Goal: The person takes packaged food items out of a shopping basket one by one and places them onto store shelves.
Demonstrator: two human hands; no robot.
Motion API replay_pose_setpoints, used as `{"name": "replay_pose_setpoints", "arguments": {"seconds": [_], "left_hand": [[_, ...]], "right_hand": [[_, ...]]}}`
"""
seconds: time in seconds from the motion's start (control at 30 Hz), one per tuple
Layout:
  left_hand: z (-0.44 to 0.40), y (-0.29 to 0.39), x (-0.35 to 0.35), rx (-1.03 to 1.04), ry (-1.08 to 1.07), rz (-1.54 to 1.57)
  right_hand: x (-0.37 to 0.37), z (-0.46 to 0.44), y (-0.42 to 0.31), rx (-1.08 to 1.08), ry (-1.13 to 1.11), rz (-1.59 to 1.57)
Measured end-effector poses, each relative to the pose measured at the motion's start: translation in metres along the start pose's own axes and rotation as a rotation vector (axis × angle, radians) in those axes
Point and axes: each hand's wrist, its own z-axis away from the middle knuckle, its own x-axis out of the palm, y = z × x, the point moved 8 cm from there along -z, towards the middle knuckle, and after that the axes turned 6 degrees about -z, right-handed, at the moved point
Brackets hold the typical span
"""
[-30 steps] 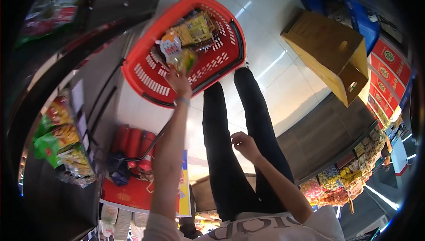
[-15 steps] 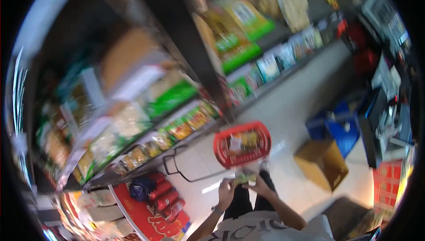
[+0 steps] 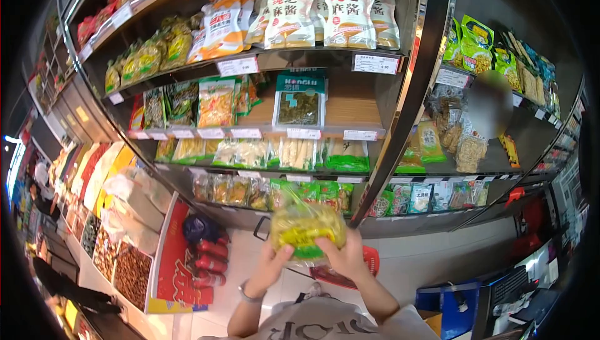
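Note:
Both of my hands hold a clear plastic bag of yellow-green food [image 3: 307, 229] with a yellow and green label, in front of the shelves. My left hand [image 3: 275, 264] grips its lower left side, a wristband below it. On the bag's right side, my right hand [image 3: 340, 255] has its thumb pressed on the front. Behind and below the right hand, the red basket [image 3: 370, 261] on the floor is partly hidden. Similar yellow-green bags [image 3: 150, 59] stand on the upper left shelf, beside orange-and-white pouches [image 3: 222, 26].
White pouches [image 3: 289, 12] fill the upper shelf, and a teal packet [image 3: 300, 99] stands below. Red bottles [image 3: 211, 263] are at the lower left near bins of dried goods [image 3: 132, 274]. A blue crate [image 3: 459, 312] is at the lower right. People are at the far left.
The view has swung up from the basket and floor to the shelves. My left hand has left the basket, and the bag is now raised between both hands.

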Motion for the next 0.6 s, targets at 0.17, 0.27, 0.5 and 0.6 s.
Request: {"name": "replay_pose_setpoints", "arguments": {"seconds": [0.17,0.27,0.5,0.6], "left_hand": [[0.027,0.109,-0.011,0.396,0.243,0.262],[0.038,0.128,-0.012,0.432,0.329,0.298],[0.049,0.123,-0.060,0.362,0.386,0.388],[0.052,0.113,-0.091,0.334,0.312,0.363]], "right_hand": [[0.022,-0.029,-0.100,-0.077,-0.018,-0.184],[0.035,-0.029,-0.104,0.018,-0.004,-0.559],[0.088,-0.013,-0.099,0.118,0.005,-0.880],[0.130,-0.004,-0.081,0.183,0.021,-1.086]]}}
